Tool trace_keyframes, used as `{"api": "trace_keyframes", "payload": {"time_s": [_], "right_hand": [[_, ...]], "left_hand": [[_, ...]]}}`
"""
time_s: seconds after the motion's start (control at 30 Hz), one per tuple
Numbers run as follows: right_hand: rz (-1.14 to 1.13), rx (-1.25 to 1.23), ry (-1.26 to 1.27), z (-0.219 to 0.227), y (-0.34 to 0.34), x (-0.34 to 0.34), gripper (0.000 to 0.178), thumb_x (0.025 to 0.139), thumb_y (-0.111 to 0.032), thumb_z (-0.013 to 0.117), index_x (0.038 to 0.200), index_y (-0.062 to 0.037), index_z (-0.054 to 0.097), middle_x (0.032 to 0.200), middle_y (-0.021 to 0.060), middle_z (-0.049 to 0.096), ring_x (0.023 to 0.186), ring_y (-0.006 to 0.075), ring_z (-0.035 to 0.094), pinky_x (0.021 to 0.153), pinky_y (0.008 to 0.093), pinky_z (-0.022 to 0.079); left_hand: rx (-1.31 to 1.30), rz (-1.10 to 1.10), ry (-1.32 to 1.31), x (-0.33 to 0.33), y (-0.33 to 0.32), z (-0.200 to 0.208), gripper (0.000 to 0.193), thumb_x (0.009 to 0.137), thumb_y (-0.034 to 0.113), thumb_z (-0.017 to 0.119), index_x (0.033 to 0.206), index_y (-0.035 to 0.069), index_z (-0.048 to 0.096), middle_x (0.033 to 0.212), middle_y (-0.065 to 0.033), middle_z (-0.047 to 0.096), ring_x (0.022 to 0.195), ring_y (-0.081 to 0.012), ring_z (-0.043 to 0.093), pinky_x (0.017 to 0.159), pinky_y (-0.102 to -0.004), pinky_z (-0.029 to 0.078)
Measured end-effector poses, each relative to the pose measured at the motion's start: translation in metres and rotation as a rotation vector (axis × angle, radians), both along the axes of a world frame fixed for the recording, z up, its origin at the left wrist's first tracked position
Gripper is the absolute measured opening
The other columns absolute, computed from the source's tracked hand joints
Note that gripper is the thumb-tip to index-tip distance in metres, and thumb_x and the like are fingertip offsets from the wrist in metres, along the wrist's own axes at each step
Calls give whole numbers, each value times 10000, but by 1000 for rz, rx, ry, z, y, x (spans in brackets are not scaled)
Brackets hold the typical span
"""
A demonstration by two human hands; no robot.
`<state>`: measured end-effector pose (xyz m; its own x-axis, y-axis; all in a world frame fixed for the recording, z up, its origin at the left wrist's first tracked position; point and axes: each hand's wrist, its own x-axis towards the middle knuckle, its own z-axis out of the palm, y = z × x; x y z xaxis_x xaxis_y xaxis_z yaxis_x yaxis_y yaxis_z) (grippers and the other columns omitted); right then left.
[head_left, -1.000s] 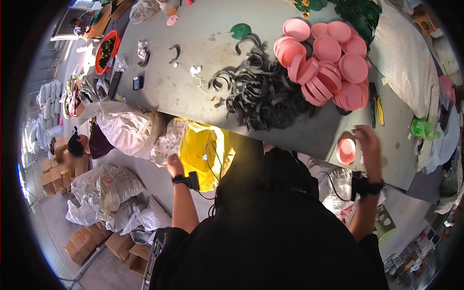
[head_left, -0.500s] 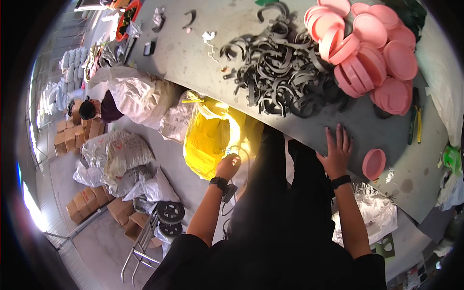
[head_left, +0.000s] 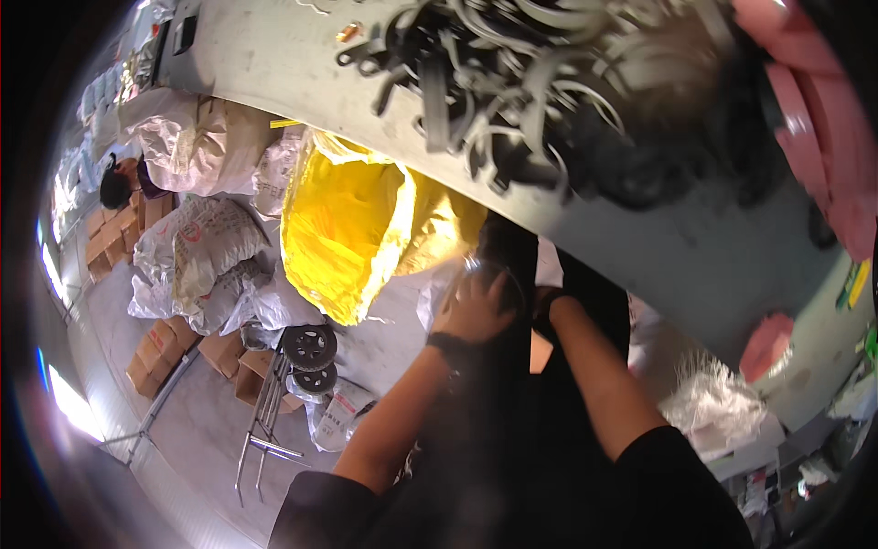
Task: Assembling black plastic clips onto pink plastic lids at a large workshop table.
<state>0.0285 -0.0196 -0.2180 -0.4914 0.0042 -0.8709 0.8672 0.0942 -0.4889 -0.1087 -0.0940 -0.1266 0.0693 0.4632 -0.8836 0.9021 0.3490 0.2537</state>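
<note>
My left hand [head_left: 476, 307] rests against my dark-trousered left leg [head_left: 498, 366], fingers apart and somewhat blurred. It holds nothing that I can see. At my other leg, under the table edge, is my right hand [head_left: 547, 309]; only its wrist and dark band show, and its fingers are hidden. To the left of my left hand stands a yellow sack [head_left: 343, 229] with a wide mouth. On the grey table [head_left: 631, 261] above my hands lies a heap of black and grey curved plastic strips [head_left: 540, 137].
Pink round lids [head_left: 814, 119] are piled at the table's right, with one pink piece [head_left: 766, 346] nearer me. White sacks [head_left: 206, 242], brown cartons [head_left: 163, 352] and a wheeled metal trolley [head_left: 274, 403] stand on the left floor. A white stringy bundle [head_left: 713, 403] lies lower right.
My right hand has come off the table, moving left and down to my leg. My left hand has left the yellow sack's rim and moved right onto my leg. The view has moved closer to the table.
</note>
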Motion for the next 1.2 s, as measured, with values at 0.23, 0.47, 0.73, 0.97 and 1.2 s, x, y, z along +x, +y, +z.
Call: {"api": "trace_keyframes", "payload": {"time_s": [0.23,0.47,0.73,0.97,1.2], "right_hand": [[-161,148,220,-5,-15,-27,325,856,-273,510,1067,-37,585,971,171,632,937,293,601,795,403,477],[-334,311,374,-48,-3,-45,312,842,-255,541,1052,-28,587,976,163,635,930,280,605,800,392,475],[-597,593,451,-126,0,-26,300,827,-235,577,1034,-19,589,980,153,638,923,265,609,806,380,472],[-857,880,548,-217,40,-3,292,813,-218,608,1019,-10,590,984,145,641,916,252,613,811,369,469],[-1058,482,790,-121,79,-16,161,810,-77,627,948,-26,562,846,58,607,820,130,595,744,265,479]], "left_hand": [[-131,71,14,-22,9,6,736,825,533,506,1415,216,202,1417,-284,178,1301,-511,156,1007,-611,244],[-130,115,33,-23,39,11,721,825,540,496,1419,297,167,1426,-269,175,1299,-508,168,990,-620,263],[136,141,14,-37,67,-9,695,835,521,490,1413,298,174,1418,-284,176,1246,-523,268,937,-613,342],[318,152,57,-33,43,-22,696,831,554,476,1410,302,184,1421,-314,134,1241,-550,249,942,-626,318],[487,189,128,-30,0,-40,748,816,565,491,1421,300,141,1458,-259,63,1289,-519,180,992,-613,258]]}}
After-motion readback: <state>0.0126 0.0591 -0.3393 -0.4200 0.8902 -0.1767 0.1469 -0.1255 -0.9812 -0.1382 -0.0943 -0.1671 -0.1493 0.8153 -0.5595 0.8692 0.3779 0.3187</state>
